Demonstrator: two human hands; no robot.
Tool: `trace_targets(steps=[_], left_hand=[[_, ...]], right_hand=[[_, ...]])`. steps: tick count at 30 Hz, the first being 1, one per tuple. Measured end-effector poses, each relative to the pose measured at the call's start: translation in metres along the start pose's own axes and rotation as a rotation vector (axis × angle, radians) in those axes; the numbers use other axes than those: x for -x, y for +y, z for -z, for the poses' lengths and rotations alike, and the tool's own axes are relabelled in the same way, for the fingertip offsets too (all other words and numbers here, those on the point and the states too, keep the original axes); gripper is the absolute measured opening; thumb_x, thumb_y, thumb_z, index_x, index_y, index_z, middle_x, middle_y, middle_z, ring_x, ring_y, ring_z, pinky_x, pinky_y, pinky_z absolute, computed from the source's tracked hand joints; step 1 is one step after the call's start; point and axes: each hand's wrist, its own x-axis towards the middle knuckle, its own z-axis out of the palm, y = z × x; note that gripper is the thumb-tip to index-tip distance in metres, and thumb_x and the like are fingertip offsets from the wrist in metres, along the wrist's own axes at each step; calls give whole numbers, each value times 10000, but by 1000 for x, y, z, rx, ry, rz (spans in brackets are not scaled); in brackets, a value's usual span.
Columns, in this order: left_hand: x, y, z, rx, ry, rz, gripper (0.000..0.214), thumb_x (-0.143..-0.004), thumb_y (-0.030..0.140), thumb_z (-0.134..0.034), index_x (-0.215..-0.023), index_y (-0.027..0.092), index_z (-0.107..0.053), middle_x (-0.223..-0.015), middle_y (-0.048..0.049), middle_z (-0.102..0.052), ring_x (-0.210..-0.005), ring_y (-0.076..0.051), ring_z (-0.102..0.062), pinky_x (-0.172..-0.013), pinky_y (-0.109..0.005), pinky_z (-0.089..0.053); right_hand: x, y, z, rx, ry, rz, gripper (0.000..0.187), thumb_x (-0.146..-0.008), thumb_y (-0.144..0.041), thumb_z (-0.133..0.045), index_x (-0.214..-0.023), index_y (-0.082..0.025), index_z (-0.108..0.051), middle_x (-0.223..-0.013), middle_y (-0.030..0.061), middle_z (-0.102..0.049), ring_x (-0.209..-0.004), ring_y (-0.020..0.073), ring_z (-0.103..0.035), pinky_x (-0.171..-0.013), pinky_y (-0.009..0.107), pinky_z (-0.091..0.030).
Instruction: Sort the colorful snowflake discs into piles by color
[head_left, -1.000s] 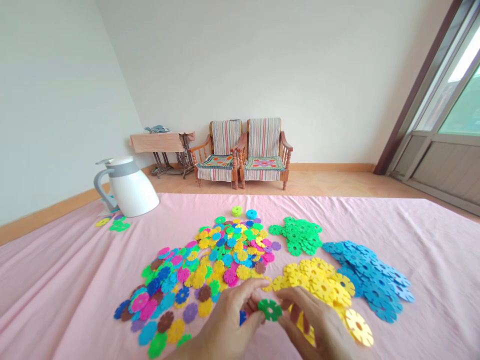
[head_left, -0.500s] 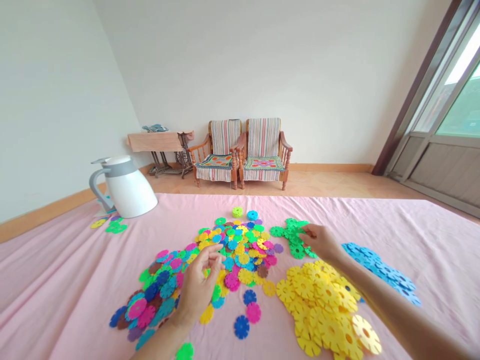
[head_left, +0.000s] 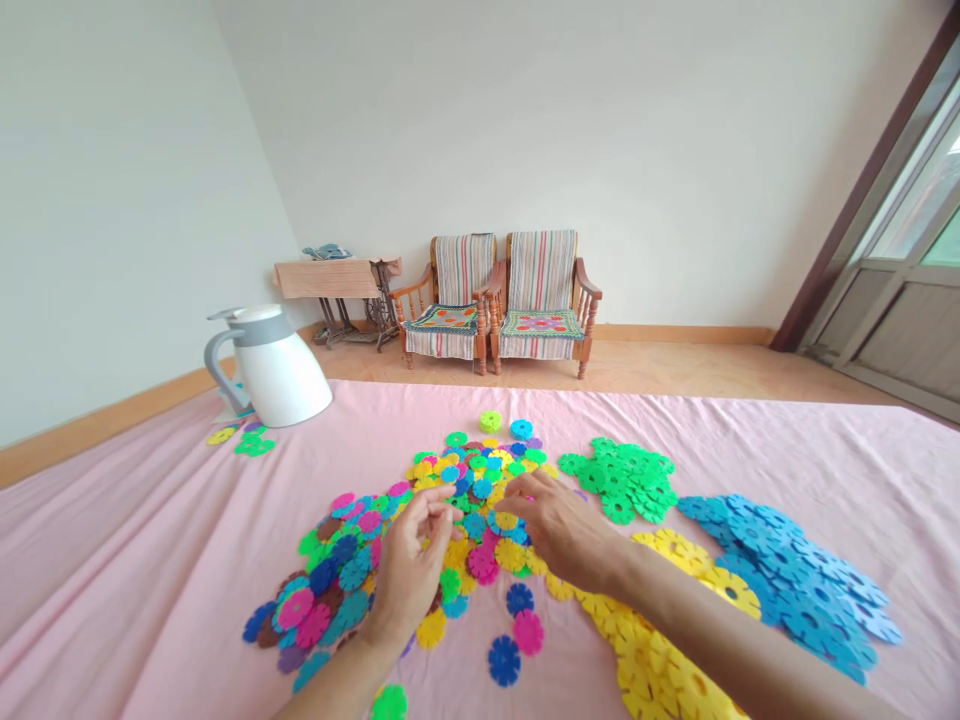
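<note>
A mixed heap of flower-shaped plastic discs (head_left: 481,565) in several colours spreads over the pink cloth. My left hand (head_left: 412,555) hovers at the heap's near side, its fingers loosely curled with a gap to the thumb; I see nothing in them. Over the heap's right part, my right hand (head_left: 559,525) reaches in with bent fingers, the tips close to a yellow disc (head_left: 507,521). Sorted discs lie to the right: a green pile (head_left: 630,475), a blue pile (head_left: 802,570) and a yellow pile (head_left: 652,660), which my right forearm partly covers.
A white and grey jug (head_left: 285,375) stands at the left of the pink cloth (head_left: 172,580), with a few discs (head_left: 253,443) beside it. Small lime (head_left: 490,421) and light blue (head_left: 521,429) stacks sit behind the heap. Two wooden armchairs (head_left: 541,290) stand by the wall.
My right hand has left the green pile and moved left to the mixed heap. My left hand stays about where it was. The view has turned slightly left, showing more of the blue pile.
</note>
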Motion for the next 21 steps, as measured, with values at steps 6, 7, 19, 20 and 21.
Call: trace_targets(steps=[6,7,19,20,21], left_hand=[[1,2,1,-9,-13,40,322,-830,394,-514,-1027,145,-567,-848,-58,-655,-674,-178,-645,-699,-325,-523],[1,2,2,-8,-13,44,318,-830,393,-513,-1024,147,-567,-861,-60,-657,-663,-173,-643,-695,-324,-522],[-1,3,2,13,21,32,294,-818,375,-535,-996,151,-599,-811,-47,-667,-614,-167,-634,-655,-315,-519],[-1,3,2,14,18,29,294,-818,376,-534,-995,151,-600,-810,-45,-666,-615,-166,-633,-654,-312,-518],[-1,3,2,18,14,29,295,-818,379,-535,-992,151,-602,-805,-44,-666,-619,-166,-633,-654,-309,-519]], right_hand=[[-25,-1,6,166,-240,73,504,-720,-15,-506,-1162,-248,-572,-1099,83,-533,-949,205,-522,-744,308,-428],[-27,-1,7,170,-254,75,499,-712,-18,-514,-1157,-237,-571,-1089,88,-531,-936,206,-529,-726,304,-432],[-23,5,12,-233,-189,40,469,-599,-125,-658,-1050,-187,-543,-1047,58,-529,-983,198,-524,-855,345,-453],[-22,6,11,-358,-174,-10,448,-613,-140,-666,-1040,-195,-542,-1036,46,-535,-963,184,-534,-837,335,-464],[-21,6,11,-468,-173,-63,418,-639,-166,-667,-1035,-203,-541,-1018,33,-548,-921,166,-552,-795,315,-480]])
